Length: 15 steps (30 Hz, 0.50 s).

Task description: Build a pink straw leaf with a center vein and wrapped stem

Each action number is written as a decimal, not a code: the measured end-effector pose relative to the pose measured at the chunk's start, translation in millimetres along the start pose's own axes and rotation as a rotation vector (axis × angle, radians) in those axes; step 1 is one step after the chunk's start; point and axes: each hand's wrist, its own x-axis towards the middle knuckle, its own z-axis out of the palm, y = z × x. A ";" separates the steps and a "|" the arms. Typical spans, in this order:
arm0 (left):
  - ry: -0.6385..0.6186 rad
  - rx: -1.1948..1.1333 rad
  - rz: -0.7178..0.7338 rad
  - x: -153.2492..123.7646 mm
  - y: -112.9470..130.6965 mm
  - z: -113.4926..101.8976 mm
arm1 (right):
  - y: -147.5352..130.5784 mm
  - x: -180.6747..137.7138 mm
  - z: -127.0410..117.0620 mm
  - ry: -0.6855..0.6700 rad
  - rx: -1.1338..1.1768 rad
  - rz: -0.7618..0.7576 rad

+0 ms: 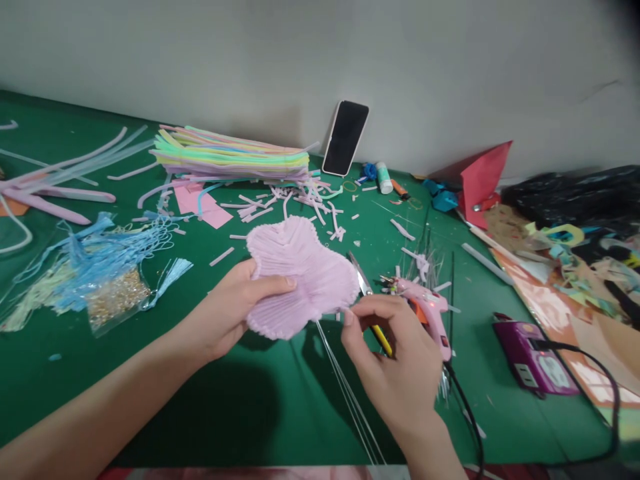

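A lilac fuzzy flower with ribbed, lobed petals (320, 273), seemingly built from pipe cleaners, is held up above the green table. My left hand (233, 307) grips its left side, thumb across the front and fingers behind. At the lower right edge of the flower, the thumb and index finger of my right hand (395, 353) are pinched together on the rim. Several thin wire stems (347, 393) run down from beneath the flower. Scissors (361, 277) lie just behind my right hand, and a pink glue gun (433, 313) rests beside it.
Bundled pastel pipe cleaners (230, 157) lie at the back, with cut lilac scraps before them. A phone (346, 137) leans on the wall. Blue tassels (100, 253) and a bag of gold beads (117, 300) lie left. A purple power box (533, 360) with a black cable sits right.
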 end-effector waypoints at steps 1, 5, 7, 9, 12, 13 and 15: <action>0.006 -0.003 -0.009 0.0 0.2 0.7 | -0.7 -1.7 1.6 -0.007 0.042 0.090; 0.020 0.008 -0.032 0.0 1.2 3.4 | -1.4 -5.9 5.7 -0.054 0.134 0.240; 0.029 0.003 -0.025 0.6 1.2 3.5 | 0.8 -5.4 1.3 -0.063 0.108 0.246; 0.039 -0.011 -0.018 1.5 0.8 2.9 | 7.0 -3.9 -9.5 -0.059 -0.010 0.310; 0.060 -0.044 -0.020 2.4 0.4 2.5 | 26.6 -2.8 -32.4 -0.047 -0.339 0.487; 0.073 -0.061 -0.023 2.5 0.5 2.8 | 34.9 -3.2 -39.4 -0.057 -0.474 0.533; 0.103 -0.102 -0.027 2.6 1.0 3.5 | 51.5 -4.6 -48.8 -0.116 -0.731 0.603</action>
